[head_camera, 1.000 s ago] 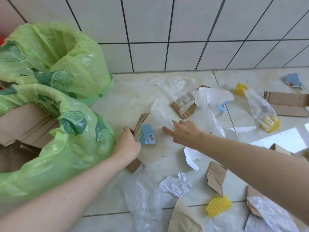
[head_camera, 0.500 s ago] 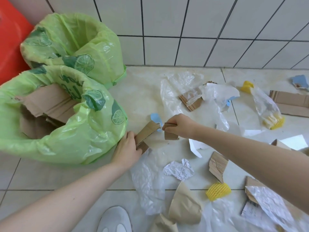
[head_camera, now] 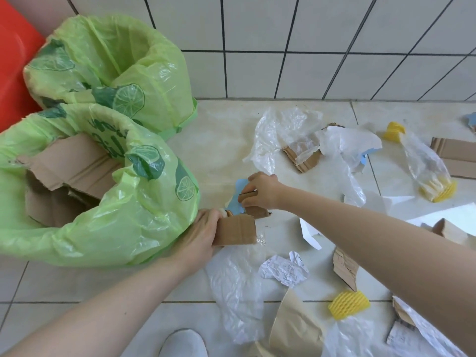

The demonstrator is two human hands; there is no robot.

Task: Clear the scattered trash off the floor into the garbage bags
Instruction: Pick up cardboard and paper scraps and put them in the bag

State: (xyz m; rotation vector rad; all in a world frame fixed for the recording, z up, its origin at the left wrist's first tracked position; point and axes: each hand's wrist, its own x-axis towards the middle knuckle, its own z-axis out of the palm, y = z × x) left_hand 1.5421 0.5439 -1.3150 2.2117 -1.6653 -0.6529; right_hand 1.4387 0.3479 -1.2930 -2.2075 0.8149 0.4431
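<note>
Two green garbage bags stand at the left: the near bag holds brown cardboard, the far bag gapes open behind it. My left hand grips a brown cardboard piece right beside the near bag. Just above it, my right hand pinches a blue paper scrap together with a small cardboard strip. Trash lies scattered over the floor to the right.
Clear plastic film, torn cardboard, a crumpled receipt, yellow foam nets and a plastic sleeve litter the tiles. A red bin stands at far left. My shoe shows at the bottom. A tiled wall closes the back.
My right hand left the clear plastic and took hold of the blue scrap and a cardboard strip. My left hand turned its cardboard piece flat toward me. The view pulled back.
</note>
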